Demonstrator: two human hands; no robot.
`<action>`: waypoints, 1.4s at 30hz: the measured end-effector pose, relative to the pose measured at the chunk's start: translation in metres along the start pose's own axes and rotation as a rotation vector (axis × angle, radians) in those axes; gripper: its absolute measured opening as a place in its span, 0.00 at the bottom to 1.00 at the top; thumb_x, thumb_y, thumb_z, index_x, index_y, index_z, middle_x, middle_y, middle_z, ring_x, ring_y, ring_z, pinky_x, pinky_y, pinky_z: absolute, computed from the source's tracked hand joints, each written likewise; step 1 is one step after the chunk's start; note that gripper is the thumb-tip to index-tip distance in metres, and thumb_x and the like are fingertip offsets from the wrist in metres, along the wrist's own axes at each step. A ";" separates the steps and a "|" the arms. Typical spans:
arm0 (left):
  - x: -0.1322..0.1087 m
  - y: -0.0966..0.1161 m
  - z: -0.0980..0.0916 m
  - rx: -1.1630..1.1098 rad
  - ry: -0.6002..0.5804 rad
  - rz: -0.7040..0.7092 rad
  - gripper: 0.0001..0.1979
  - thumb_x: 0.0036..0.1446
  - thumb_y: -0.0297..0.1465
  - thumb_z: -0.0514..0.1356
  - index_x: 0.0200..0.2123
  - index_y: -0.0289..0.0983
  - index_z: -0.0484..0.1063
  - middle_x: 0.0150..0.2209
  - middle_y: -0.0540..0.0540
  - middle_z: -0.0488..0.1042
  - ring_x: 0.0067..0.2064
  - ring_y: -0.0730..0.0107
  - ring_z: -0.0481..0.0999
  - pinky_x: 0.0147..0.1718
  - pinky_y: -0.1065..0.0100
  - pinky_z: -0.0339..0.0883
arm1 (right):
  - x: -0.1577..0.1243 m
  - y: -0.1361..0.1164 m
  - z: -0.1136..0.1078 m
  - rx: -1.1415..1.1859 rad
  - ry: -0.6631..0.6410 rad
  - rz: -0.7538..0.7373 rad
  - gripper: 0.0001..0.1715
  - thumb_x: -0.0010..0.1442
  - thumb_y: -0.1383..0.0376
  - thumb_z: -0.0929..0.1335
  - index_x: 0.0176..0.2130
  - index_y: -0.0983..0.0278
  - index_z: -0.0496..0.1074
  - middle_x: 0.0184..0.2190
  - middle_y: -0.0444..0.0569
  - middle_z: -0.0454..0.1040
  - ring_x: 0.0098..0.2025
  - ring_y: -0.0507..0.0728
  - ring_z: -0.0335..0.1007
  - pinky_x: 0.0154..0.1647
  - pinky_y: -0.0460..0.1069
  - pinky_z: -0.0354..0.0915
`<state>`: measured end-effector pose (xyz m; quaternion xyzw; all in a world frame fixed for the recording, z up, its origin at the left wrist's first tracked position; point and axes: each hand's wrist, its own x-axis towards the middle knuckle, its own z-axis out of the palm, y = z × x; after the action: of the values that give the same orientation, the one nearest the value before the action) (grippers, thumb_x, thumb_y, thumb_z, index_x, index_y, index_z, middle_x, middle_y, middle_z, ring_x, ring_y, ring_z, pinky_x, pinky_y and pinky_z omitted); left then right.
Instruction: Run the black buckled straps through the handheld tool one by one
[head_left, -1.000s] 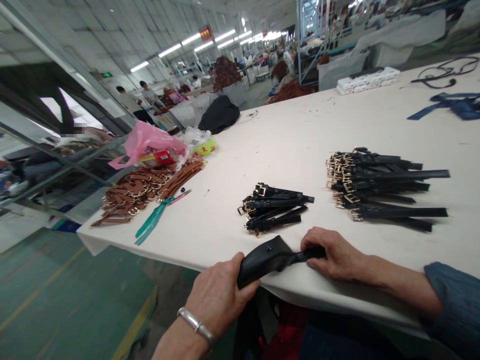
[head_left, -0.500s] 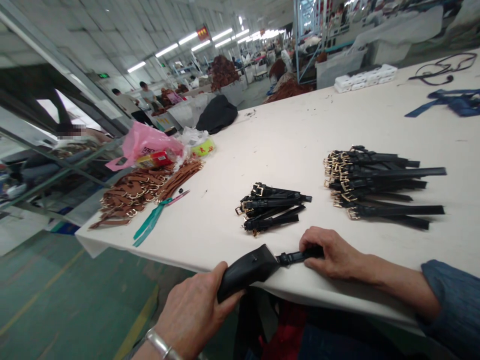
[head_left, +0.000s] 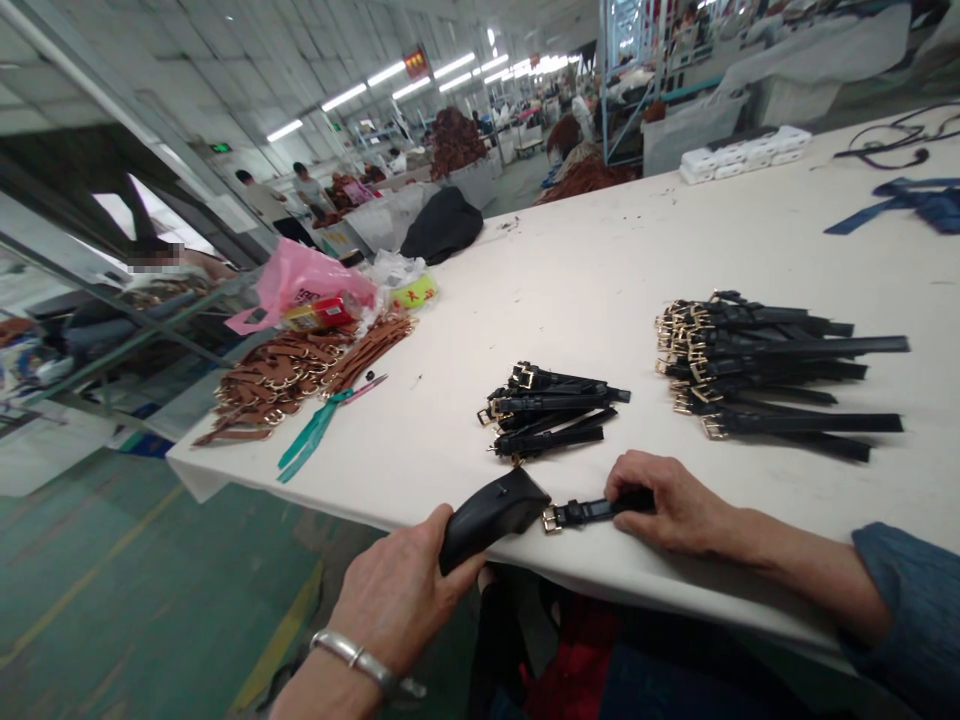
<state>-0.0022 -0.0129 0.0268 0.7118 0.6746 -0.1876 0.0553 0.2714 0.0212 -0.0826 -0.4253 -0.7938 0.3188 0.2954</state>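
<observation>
My left hand (head_left: 405, 575) grips a smooth black curved piece (head_left: 491, 515), broad at its far end, with a small raised stud on top; its exact kind is unclear. Between thumb and fingers of my right hand (head_left: 667, 505) is a short black buckle strap (head_left: 589, 512). The strap's gold buckle (head_left: 552, 520) points left, close to the broad end of the black piece, by the table's front edge. Beyond my hands lies a small pile of black buckle straps (head_left: 555, 408). A larger pile of black straps (head_left: 772, 365) spreads farther right, buckles facing left.
Brown straps with metal rings (head_left: 277, 385) lie at the table's left end, beside scissors wrapped in green (head_left: 315, 435). Behind them sit a pink bag (head_left: 311, 275) and a dark cloth (head_left: 442, 225). A white power strip (head_left: 746, 152) and blue fabric (head_left: 919, 205) are at the far right.
The black piece's broad end has drawn back from the strap, so the gold buckle now shows. Both hands keep their hold. The whole view has shifted slightly.
</observation>
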 end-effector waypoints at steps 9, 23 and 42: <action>-0.008 0.014 -0.002 -0.033 -0.040 0.074 0.17 0.52 0.46 0.51 0.42 0.44 0.66 0.33 0.46 0.76 0.36 0.60 0.75 0.33 0.64 0.63 | 0.000 -0.002 -0.001 -0.018 0.003 0.008 0.10 0.43 0.73 0.66 0.30 0.64 0.69 0.27 0.45 0.69 0.30 0.52 0.63 0.31 0.47 0.59; 0.004 0.010 -0.004 -0.041 -0.005 0.061 0.17 0.53 0.46 0.49 0.37 0.42 0.66 0.31 0.45 0.76 0.34 0.63 0.75 0.30 0.68 0.61 | 0.001 -0.001 0.000 0.036 0.018 0.006 0.10 0.42 0.74 0.67 0.28 0.64 0.68 0.27 0.44 0.69 0.30 0.52 0.63 0.32 0.47 0.59; 0.003 0.008 -0.002 -0.058 -0.024 0.014 0.16 0.52 0.46 0.51 0.36 0.42 0.66 0.31 0.45 0.76 0.35 0.60 0.75 0.30 0.66 0.62 | 0.000 0.001 0.003 0.020 0.008 0.013 0.09 0.42 0.74 0.66 0.28 0.64 0.68 0.27 0.44 0.69 0.30 0.52 0.62 0.32 0.46 0.58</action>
<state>0.0058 -0.0099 0.0257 0.7122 0.6742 -0.1761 0.0852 0.2697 0.0214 -0.0852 -0.4287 -0.7866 0.3271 0.3009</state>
